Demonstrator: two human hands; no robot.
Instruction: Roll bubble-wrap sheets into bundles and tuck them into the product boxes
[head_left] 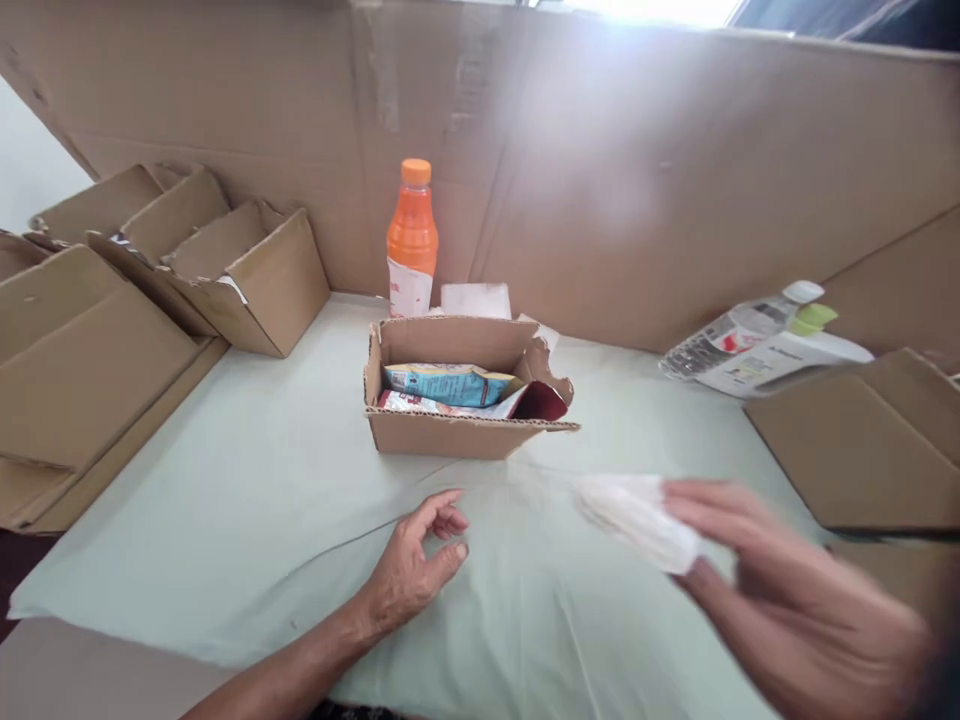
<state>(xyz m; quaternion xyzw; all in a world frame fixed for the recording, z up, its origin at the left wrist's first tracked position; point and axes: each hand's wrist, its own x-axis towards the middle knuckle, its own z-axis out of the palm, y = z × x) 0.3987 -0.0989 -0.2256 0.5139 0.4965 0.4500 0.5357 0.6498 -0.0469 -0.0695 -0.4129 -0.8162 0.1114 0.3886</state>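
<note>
My right hand (787, 590) is closed on a white folded tissue (637, 520), pinched between thumb and fingers; both are blurred by motion. My left hand (416, 565) hovers or rests over the cloth with fingers curled but apart and nothing in them. In front of both hands stands a small open cardboard box (442, 437) with a torn right side. Inside it lie a blue packet (450, 385) and a white and dark red packet (544, 402). The tissue is to the right of this box and apart from it.
Behind the box stand an orange drink bottle (412, 240) and a white block-like item (476, 300). Divided cardboard boxes (277, 290) line the left. At right, a clear plastic bottle (742, 335) leans by a white cup (787, 365) and another cardboard box (862, 450). Tall cardboard (637, 180) walls the back.
</note>
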